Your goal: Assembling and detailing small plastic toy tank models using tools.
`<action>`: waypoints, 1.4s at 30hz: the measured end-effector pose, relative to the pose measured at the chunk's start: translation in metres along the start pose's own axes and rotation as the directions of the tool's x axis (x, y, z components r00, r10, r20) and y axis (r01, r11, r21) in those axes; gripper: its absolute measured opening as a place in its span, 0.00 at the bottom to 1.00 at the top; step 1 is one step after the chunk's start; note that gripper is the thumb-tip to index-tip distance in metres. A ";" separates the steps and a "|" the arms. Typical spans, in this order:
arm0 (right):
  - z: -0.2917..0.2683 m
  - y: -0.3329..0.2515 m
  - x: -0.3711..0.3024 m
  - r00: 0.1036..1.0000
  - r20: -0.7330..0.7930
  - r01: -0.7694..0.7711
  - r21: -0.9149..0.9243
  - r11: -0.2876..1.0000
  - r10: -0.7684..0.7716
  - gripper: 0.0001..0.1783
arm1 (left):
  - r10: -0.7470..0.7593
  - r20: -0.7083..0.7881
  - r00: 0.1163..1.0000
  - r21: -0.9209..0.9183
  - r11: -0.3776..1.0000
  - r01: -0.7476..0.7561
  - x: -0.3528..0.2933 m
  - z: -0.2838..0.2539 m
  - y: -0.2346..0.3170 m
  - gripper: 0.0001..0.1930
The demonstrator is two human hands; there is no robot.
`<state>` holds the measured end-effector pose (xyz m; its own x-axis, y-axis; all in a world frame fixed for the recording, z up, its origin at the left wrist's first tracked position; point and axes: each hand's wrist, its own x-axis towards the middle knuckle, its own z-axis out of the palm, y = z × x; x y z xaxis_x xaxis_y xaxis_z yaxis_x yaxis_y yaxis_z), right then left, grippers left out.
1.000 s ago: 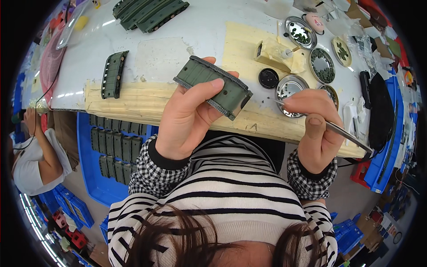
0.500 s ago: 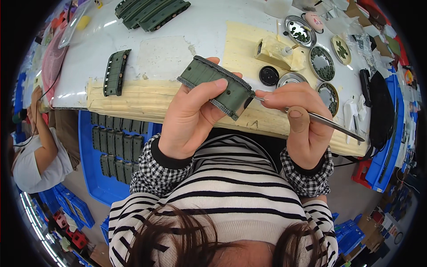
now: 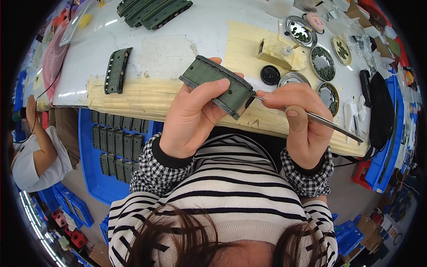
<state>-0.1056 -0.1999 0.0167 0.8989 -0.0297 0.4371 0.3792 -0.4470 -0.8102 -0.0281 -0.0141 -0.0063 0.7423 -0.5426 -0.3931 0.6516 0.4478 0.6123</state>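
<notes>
My left hand [image 3: 189, 113] grips a green model tank hull [image 3: 232, 89] above the table's front edge, thumb on top and fingers underneath. Dark grey tracks run along both long sides of the hull. In my right hand [image 3: 307, 120] are slim metal tweezers [image 3: 330, 123], pinched close to their points. The points touch or nearly touch the hull's right end; whether they hold a tiny part is too small to tell. Another green hull [image 3: 118, 71] rests on the table to the left of my hands.
Several green hulls [image 3: 155, 13] lie at the back. Dishes of small green parts [image 3: 322, 64], a black lid [image 3: 269, 75] and a yellow-wrapped bottle holder [image 3: 275, 54] stand at the right. Below left, a blue crate [image 3: 95, 178] holds rows of hulls. A co-worker's arm [image 3: 43, 142] is at far left.
Both hands keep almost the same pose, with the tweezer points at the hull's right end. The whole view shifts very slightly.
</notes>
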 end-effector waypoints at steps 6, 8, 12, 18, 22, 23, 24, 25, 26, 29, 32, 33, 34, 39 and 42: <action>0.000 0.001 -0.001 1.000 0.016 0.027 -0.034 0.999 -0.027 0.07 | -0.019 0.015 1.000 -0.042 0.999 0.019 0.000 -0.003 -0.001 0.23; 0.001 -0.003 -0.001 1.000 0.020 0.017 -0.058 0.998 -0.016 0.07 | -0.020 0.012 1.000 -0.062 0.998 0.021 0.001 -0.004 -0.002 0.23; 0.004 -0.003 -0.004 1.000 -0.002 0.023 -0.076 0.997 -0.023 0.08 | -0.013 0.012 1.000 -0.078 0.997 0.013 0.001 -0.004 -0.005 0.22; 0.007 0.001 -0.007 0.999 -0.032 0.034 -0.082 0.996 -0.037 0.07 | -0.005 0.050 0.999 -0.181 0.983 0.014 0.002 -0.002 -0.005 0.21; 0.007 -0.001 -0.008 0.996 -0.023 0.077 -0.155 0.985 -0.082 0.08 | -0.024 0.040 0.999 -0.194 0.980 0.031 0.003 -0.002 -0.006 0.21; 0.007 -0.001 -0.008 0.995 -0.022 0.090 -0.161 0.983 -0.095 0.08 | -0.028 0.040 0.999 -0.197 0.980 0.035 0.002 -0.002 -0.007 0.21; 0.008 -0.001 -0.008 0.994 -0.022 0.102 -0.167 0.981 -0.107 0.08 | -0.032 0.040 0.999 -0.198 0.979 0.039 0.002 -0.002 -0.007 0.21; 0.008 -0.002 -0.009 0.994 -0.028 0.103 -0.161 0.982 -0.108 0.08 | -0.030 0.048 0.998 -0.197 0.980 0.039 0.002 -0.002 -0.007 0.21; 0.008 -0.002 -0.011 0.993 -0.034 0.103 -0.155 0.983 -0.110 0.08 | -0.028 0.056 0.998 -0.197 0.980 0.039 0.002 -0.002 -0.008 0.22; 0.006 -0.005 -0.012 0.991 -0.034 0.120 -0.159 0.980 -0.127 0.09 | -0.019 0.083 0.996 -0.200 0.979 0.035 0.001 -0.002 -0.008 0.22; 0.004 -0.009 -0.015 0.990 -0.019 0.135 -0.176 0.975 -0.140 0.11 | -0.016 0.113 0.993 -0.178 0.983 0.036 0.000 -0.002 -0.009 0.22; 0.003 -0.010 -0.016 0.990 -0.013 0.137 -0.180 0.974 -0.142 0.11 | -0.016 0.121 0.993 -0.166 0.985 0.036 -0.001 -0.002 -0.009 0.22; 0.003 -0.010 -0.017 0.990 -0.011 0.135 -0.185 0.973 -0.140 0.12 | -0.015 0.120 0.993 -0.165 0.986 0.035 -0.001 -0.001 -0.009 0.22; 0.005 -0.007 -0.020 0.987 -0.038 0.145 -0.181 0.973 -0.154 0.11 | -0.007 0.135 0.991 -0.172 0.985 0.030 -0.002 0.000 -0.011 0.23; 0.006 -0.006 -0.022 0.986 -0.053 0.146 -0.181 0.973 -0.158 0.11 | -0.010 0.112 0.994 -0.175 0.984 0.030 -0.002 0.002 -0.013 0.23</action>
<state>-0.1262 -0.1914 0.0100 0.8147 -0.0062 0.5799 0.4605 -0.6008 -0.6534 -0.0386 -0.0204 -0.0122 0.7135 -0.6235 -0.3197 0.6906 0.5487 0.4712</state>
